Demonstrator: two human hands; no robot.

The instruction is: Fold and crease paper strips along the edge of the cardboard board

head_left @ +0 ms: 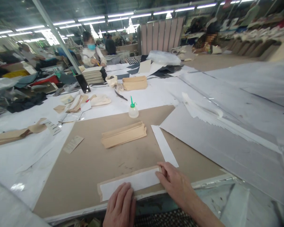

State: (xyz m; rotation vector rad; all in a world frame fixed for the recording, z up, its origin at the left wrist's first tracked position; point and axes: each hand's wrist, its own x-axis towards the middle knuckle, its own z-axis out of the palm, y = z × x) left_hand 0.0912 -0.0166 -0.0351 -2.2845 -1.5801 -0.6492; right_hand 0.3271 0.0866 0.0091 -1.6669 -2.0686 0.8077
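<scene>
A white strip (142, 181) lies on a slightly larger tan piece (123, 176), whose border shows around it, at the table's front edge. My left hand (120, 201) rests with its fingers stretched flat on the strip's lower edge, left of the middle. At the right end, my right hand (174, 181) pinches the strip and the tan piece, thumb on top and fingers at the far corner. Beyond them lies a stack of tan strips (124, 135). A second white strip (165, 146) lies just past my right hand.
A clear bottle with a green spout (133, 111) stands at the brown board's (90, 167) far edge. Large grey sheets (215, 135) lie to the right. A small marked card (73, 144) is on the left. A phone (82, 83) leans on a pole; co-workers sit further back.
</scene>
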